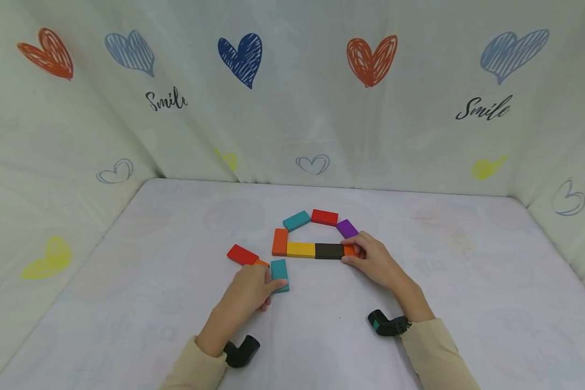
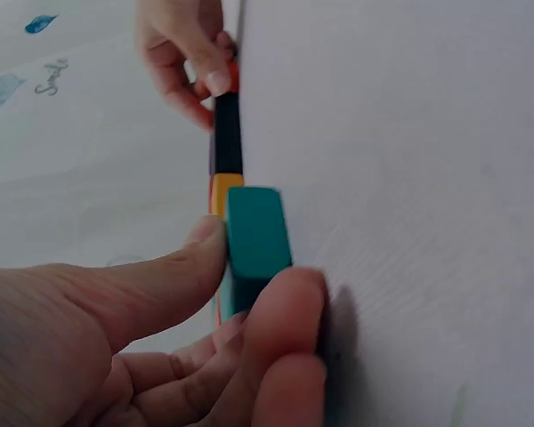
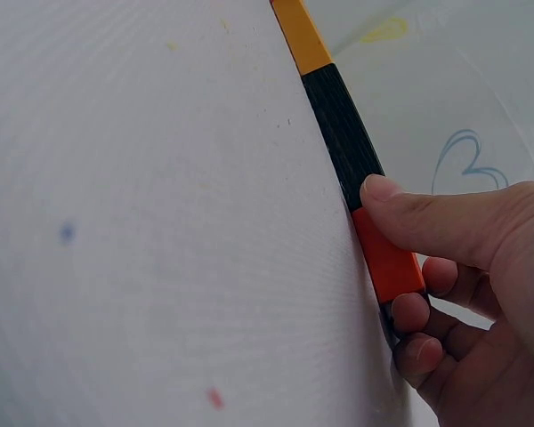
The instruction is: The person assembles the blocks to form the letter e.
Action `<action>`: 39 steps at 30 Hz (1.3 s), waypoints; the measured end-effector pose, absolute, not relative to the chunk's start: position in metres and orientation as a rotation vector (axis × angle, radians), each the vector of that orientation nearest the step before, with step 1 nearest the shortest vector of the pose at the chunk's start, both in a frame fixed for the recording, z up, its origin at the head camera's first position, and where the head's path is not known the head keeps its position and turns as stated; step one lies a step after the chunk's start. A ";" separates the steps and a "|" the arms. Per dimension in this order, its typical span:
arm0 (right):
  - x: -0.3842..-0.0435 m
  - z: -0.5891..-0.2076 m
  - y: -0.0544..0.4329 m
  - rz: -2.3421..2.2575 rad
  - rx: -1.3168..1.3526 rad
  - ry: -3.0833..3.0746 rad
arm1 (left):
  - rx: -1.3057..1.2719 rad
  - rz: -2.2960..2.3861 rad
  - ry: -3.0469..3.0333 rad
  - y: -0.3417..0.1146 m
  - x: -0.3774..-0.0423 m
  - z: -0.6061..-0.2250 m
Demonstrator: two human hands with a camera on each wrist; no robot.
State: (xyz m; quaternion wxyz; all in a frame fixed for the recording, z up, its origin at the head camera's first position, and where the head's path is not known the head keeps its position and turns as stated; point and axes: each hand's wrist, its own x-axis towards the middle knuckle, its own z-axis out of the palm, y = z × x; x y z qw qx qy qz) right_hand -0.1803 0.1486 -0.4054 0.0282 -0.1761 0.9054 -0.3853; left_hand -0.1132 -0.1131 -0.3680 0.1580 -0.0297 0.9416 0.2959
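Observation:
My left hand [image 1: 247,288] pinches a teal block [image 1: 279,268] between thumb and fingers; in the left wrist view the block's end [image 2: 258,229] shows between them. Beyond that hand lie a red block [image 1: 242,254] and an orange one [image 1: 261,262], partly hidden. With thumb and fingertips my right hand [image 1: 376,261] grips the orange block [image 3: 390,258] at the right end of a row. A black block [image 1: 329,251] adjoins it, then a yellow block [image 1: 300,249], then an upright orange block [image 1: 280,242].
Above the row, a teal block [image 1: 297,221], a red block [image 1: 324,217] and a purple block [image 1: 348,228] form an arch. The white table [image 1: 443,260] meets a pale cloth backdrop [image 1: 297,119] printed with hearts. Black wrist devices sit at both sleeves.

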 end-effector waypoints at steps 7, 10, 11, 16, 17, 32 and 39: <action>-0.180 -0.405 0.149 -1.191 -0.550 2.789 | -0.087 1.001 2.598 -0.119 -0.116 -0.367; -0.180 -0.405 0.149 -1.191 -0.546 2.789 | -0.098 1.008 2.588 -0.117 -0.116 -0.365; -0.180 -0.404 0.148 -1.191 -0.547 2.789 | -0.108 1.011 2.584 -0.117 -0.116 -0.366; -0.180 -0.404 0.148 -1.188 -0.552 2.793 | -0.114 1.012 2.576 -0.115 -0.118 -0.370; -0.180 -0.404 0.148 -1.188 -0.551 2.793 | -0.121 1.015 2.570 -0.115 -0.119 -0.371; -0.181 -0.405 0.149 -1.178 -0.563 2.805 | -0.100 1.034 2.566 -0.114 -0.121 -0.375; -0.181 -0.405 0.150 -1.186 -0.574 2.806 | -0.087 1.043 2.555 -0.114 -0.122 -0.375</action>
